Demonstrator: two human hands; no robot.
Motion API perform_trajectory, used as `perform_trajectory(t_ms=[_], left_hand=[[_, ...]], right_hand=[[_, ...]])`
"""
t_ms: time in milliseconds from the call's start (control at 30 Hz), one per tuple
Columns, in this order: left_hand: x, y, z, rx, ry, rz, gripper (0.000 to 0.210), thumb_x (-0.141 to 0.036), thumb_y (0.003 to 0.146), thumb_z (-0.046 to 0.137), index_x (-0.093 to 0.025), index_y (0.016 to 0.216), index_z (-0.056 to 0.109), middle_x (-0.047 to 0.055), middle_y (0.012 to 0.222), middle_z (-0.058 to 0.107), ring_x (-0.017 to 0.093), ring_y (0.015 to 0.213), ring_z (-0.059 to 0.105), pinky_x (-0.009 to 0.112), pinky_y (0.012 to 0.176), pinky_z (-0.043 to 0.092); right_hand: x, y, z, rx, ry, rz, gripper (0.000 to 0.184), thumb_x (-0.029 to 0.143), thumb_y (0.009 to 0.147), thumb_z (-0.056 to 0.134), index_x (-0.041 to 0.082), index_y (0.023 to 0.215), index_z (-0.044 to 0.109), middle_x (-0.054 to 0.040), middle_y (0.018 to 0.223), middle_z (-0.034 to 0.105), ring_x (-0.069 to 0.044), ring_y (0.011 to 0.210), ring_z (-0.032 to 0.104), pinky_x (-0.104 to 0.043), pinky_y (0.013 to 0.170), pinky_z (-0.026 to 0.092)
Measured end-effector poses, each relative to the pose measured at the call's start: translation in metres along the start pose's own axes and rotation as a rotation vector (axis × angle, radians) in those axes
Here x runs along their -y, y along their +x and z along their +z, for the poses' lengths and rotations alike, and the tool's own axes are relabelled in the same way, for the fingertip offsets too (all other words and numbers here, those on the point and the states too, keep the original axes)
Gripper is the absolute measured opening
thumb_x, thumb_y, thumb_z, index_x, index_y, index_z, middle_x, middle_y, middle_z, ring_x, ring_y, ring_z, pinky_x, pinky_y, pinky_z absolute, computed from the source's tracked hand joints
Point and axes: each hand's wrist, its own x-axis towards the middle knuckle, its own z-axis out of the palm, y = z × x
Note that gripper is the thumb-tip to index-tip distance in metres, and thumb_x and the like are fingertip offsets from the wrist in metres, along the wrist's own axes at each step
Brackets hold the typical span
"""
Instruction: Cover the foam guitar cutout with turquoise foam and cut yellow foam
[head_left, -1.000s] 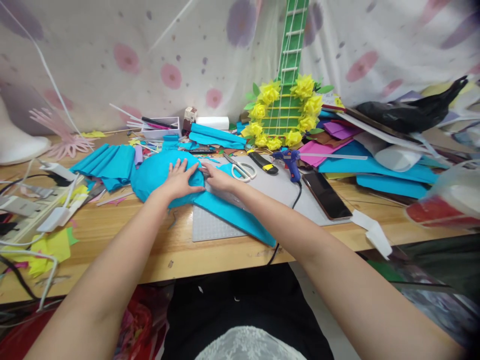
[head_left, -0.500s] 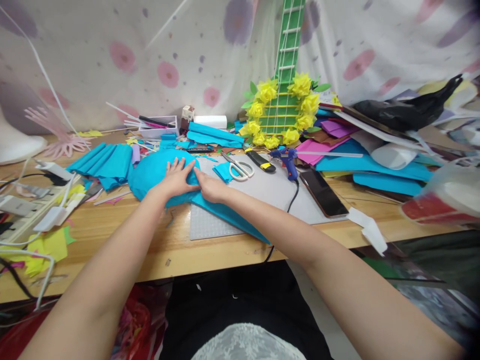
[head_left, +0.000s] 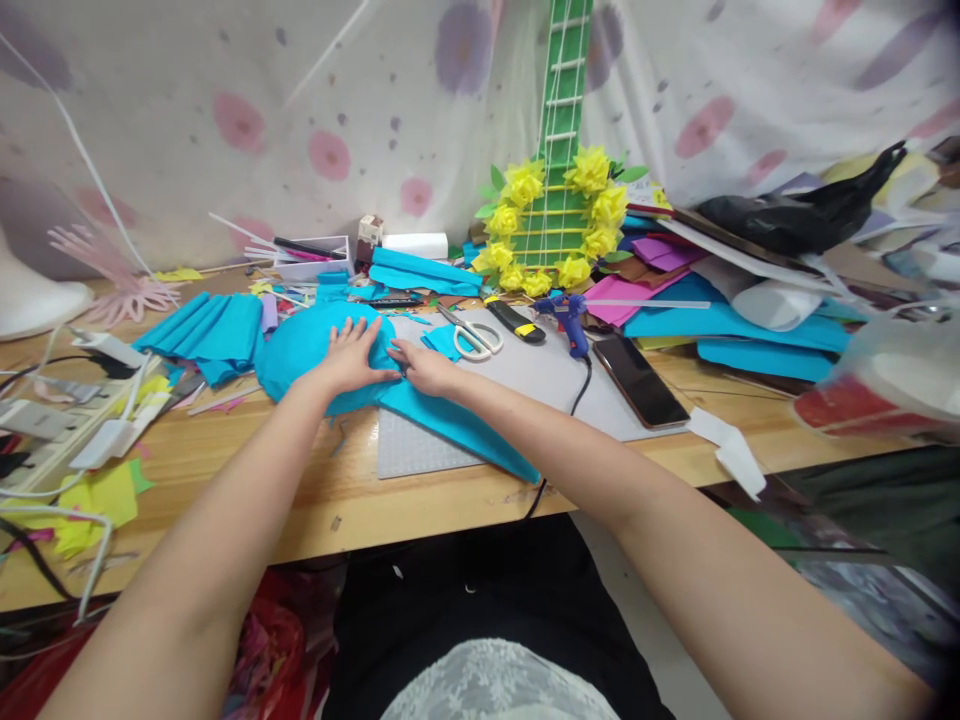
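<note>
Hands pressed side by side on blue paper [head_left: 315, 345] at the middle of a cluttered wooden table [head_left: 247, 470]. Left hand [head_left: 349, 360] flat, fingers spread and stretched out, palm down on a rounded mound of the paper; nothing gripped. Right hand [head_left: 424, 368] just beside it, fingers partly curled, fingertips pressing a fold where the mound meets a long pointed strip of the same paper [head_left: 465, 430]; whether anything is pinched there, cannot tell. Strip running toward the near table edge across a grey cutting mat [head_left: 420, 455].

Left of the mound, more pleated blue paper [head_left: 206, 325], touching it. Behind the hands, on the mat, scissors [head_left: 471, 335] with white handles, then a black and yellow knife [head_left: 514, 320], a blue glue gun [head_left: 571, 320] with a black cord [head_left: 577, 395], and a dark phone [head_left: 639, 368] lying flat. Farther back, a green paper guitar [head_left: 559, 190] ringed with yellow paper flowers [head_left: 525, 185], upright against a spotted curtain [head_left: 300, 120]. To the right, a heap of blue, pink and purple sheets [head_left: 720, 320]. At the far left, white power strips and cables [head_left: 75, 420], with yellow scraps [head_left: 97, 495] near the table edge
</note>
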Motion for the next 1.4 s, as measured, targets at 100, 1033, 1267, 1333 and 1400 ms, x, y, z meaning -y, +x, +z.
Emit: perform_trajectory(t_ms=[100, 1033, 1267, 1333, 1400], left_hand=[[0.0, -0.001, 0.001, -0.012, -0.004, -0.001, 0.104, -0.063, 0.069, 0.061, -0.017, 0.15, 0.014, 0.019, 0.155, 0.015, 0.037, 0.143, 0.006, 0.052, 0.112, 0.007], [-0.004, -0.003, 0.005, -0.004, 0.103, -0.019, 0.099, -0.061, 0.071, 0.055, -0.013, 0.149, 0.017, 0.019, 0.155, 0.012, 0.036, 0.143, 0.003, 0.05, 0.113, 0.005], [-0.004, -0.009, 0.009, -0.044, 0.134, 0.028, 0.088, -0.06, 0.078, 0.047, -0.017, 0.149, 0.018, 0.017, 0.156, 0.013, 0.035, 0.143, 0.002, 0.051, 0.113, 0.003], [-0.003, -0.009, 0.009, -0.036, 0.126, 0.032, 0.088, -0.06, 0.078, 0.047, -0.018, 0.149, 0.018, 0.016, 0.156, 0.013, 0.034, 0.144, 0.003, 0.051, 0.113, 0.003], [-0.002, -0.009, 0.009, -0.031, 0.117, 0.037, 0.088, -0.061, 0.078, 0.047, -0.019, 0.149, 0.017, 0.016, 0.156, 0.012, 0.033, 0.144, 0.004, 0.05, 0.113, 0.002]], right_hand=[[0.0, 0.0, 0.001, 0.017, 0.027, -0.019, 0.072, -0.003, 0.077, 0.041, 0.011, 0.145, 0.024, -0.0088, 0.144, 0.042, -0.018, 0.136, 0.036, -0.036, 0.111, 0.03], [-0.024, -0.002, -0.001, -0.186, 0.291, 0.105, 0.025, 0.016, 0.083, 0.057, 0.015, 0.107, 0.061, -0.0067, 0.099, 0.07, -0.015, 0.088, 0.067, -0.031, 0.085, 0.05], [-0.02, 0.0, -0.004, -0.17, 0.188, 0.127, 0.019, 0.013, 0.079, 0.057, 0.015, 0.096, 0.064, -0.0034, 0.089, 0.07, -0.014, 0.081, 0.065, -0.027, 0.079, 0.049], [-0.02, -0.002, -0.003, -0.167, 0.171, 0.131, 0.02, 0.014, 0.079, 0.057, 0.015, 0.098, 0.065, -0.004, 0.09, 0.07, -0.014, 0.082, 0.064, -0.026, 0.079, 0.048], [-0.02, -0.004, -0.003, -0.17, 0.128, 0.114, 0.021, 0.014, 0.078, 0.057, 0.015, 0.098, 0.066, -0.0042, 0.093, 0.069, -0.014, 0.085, 0.063, -0.026, 0.08, 0.047]])
